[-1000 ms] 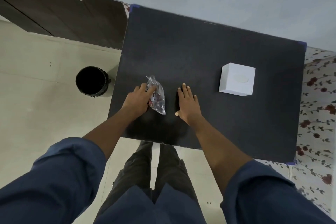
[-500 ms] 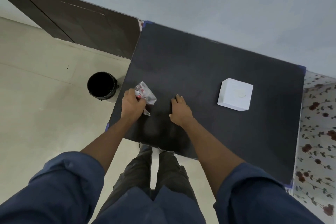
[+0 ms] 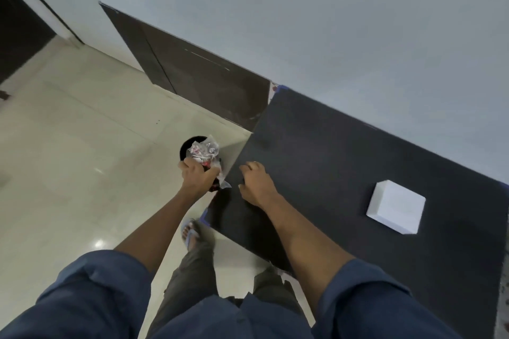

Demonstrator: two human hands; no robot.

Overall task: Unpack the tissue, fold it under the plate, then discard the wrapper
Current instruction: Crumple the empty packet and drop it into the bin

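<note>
Now, left hand (image 3: 197, 177) closed in a fist around the wrapper (image 3: 205, 152), a crumpled clear plastic with red print. Most of the plastic bunches up above the knuckles; a small corner pokes out below the fist. Hand and wrapper sit off the bench's left edge, directly over the mouth of the bin (image 3: 185, 147), a small round black container standing on the floor just beside the bench. Wrapper covers much of the bin's opening from this angle; whether it touches the rim cannot be told.

Right hand (image 3: 254, 183) empty, fingers loosely curled, palm down, resting at the left edge of the bench (image 3: 330, 173), close to the left hand. Both forearms bare, dark blue sleeves (image 3: 96, 289) pushed up to the elbows.

Bench top is flat black, with blue tape at its corners. White box (image 3: 396, 206) sits on it well to the right of the hands, a square block with nothing on it.

Below: grey trousers, and one foot in a blue sandal (image 3: 190, 232) on the pale glossy floor tiles near the bench's front left corner. Dark brown panel runs along the wall base behind the bin.
</note>
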